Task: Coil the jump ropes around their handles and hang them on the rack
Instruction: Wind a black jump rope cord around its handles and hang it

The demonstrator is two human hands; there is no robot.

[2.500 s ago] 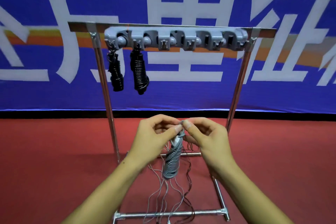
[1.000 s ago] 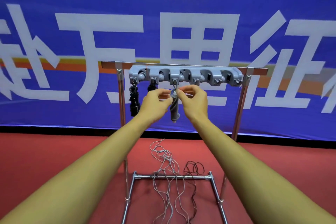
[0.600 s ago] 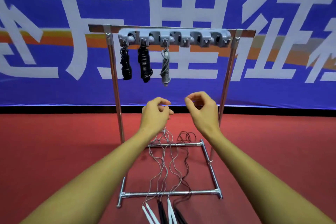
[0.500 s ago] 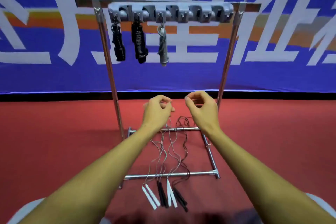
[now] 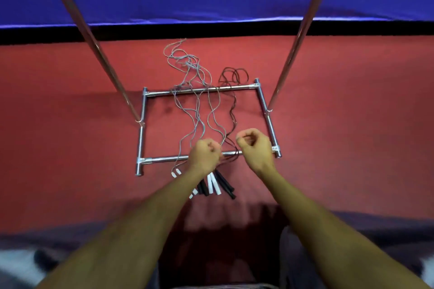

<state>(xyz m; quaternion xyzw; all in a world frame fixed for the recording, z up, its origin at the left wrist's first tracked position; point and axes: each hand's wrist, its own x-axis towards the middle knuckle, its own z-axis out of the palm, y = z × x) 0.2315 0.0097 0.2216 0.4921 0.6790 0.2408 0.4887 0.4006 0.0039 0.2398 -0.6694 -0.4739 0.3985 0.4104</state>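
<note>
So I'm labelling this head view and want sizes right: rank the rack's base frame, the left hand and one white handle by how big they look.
1. Rack's base frame, largest by far.
2. Left hand, though it sits nearer the camera, which inflates it.
3. White handle, smallest.

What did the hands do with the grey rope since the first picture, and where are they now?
They carried the coiled grey rope up, hung it on the rack beside the two black ones and let go. Both came down: the left hand and right hand hover, curled and holding nothing, over the loose ropes and handles, which still lie across the rack's base.
</note>
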